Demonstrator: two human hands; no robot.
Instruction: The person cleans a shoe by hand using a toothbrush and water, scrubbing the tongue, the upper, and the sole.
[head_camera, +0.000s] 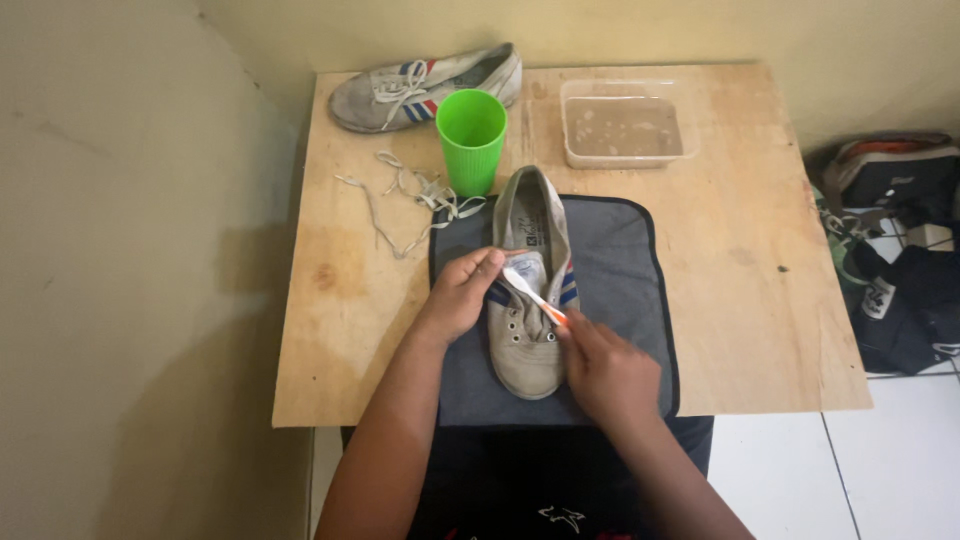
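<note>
One shoe (528, 290) lies lengthwise, toe toward the person, heel away.

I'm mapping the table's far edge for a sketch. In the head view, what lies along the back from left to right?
Dirty shoe → green cup → tub of murky water.
</note>
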